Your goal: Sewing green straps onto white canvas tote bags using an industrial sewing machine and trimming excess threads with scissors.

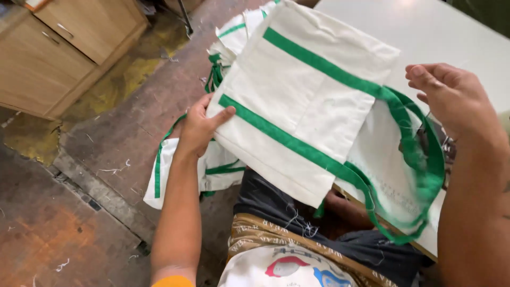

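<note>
One white tote bag with green straps (303,101) is pinched by the left hand (197,127), fingers clamped on its 9 o'clock edge. The right hand (451,95) is held at 3 o'clock, fingers loosely together and empty. Several finished bags (175,175) are already piled below on the floor (79,175).

- Single view, head-worn; looks steeply down over the person's own lap and forearms.
- Close range: left hand (199,127) and right hand (451,93) fill mid-frame.
- Faces forward-left: white table (435,26) upper right, floor (64,212) and wooden cabinet (48,53) at left.
</note>
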